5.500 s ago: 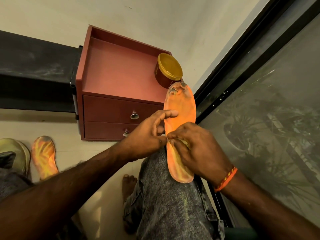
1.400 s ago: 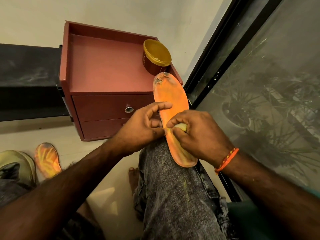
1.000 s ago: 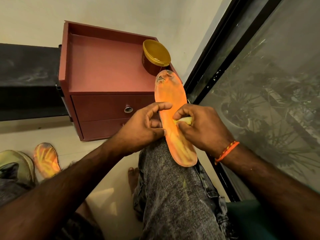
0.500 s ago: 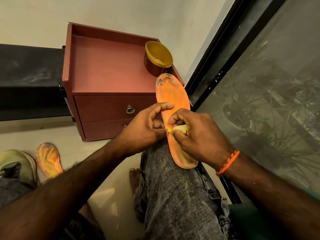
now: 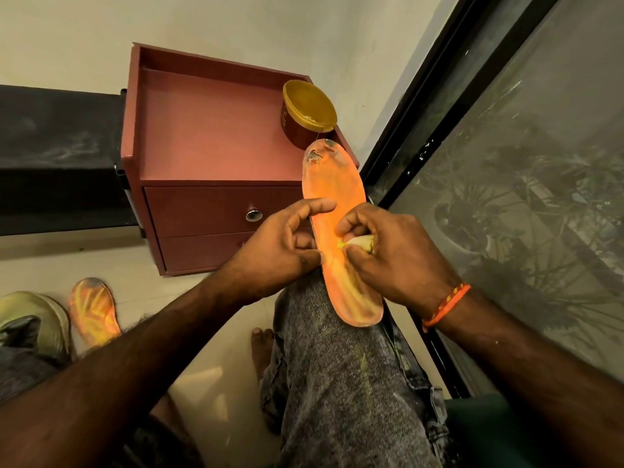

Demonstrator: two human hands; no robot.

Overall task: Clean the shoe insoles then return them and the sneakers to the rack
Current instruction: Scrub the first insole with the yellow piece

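Scrubbing the orange insole laid along the knee — right hand pinching a small yellowish wad against its middle, left hand gripping its edge. Cleaning step, clearly unfinished: toe end grimy. Next, probably working the wad toward that toe. Second insole on the floor beside a sneaker; open tub on the drawer unit.

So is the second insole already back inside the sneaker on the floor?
No, the second insole lies flat on the floor beside the sneaker, not inside it.
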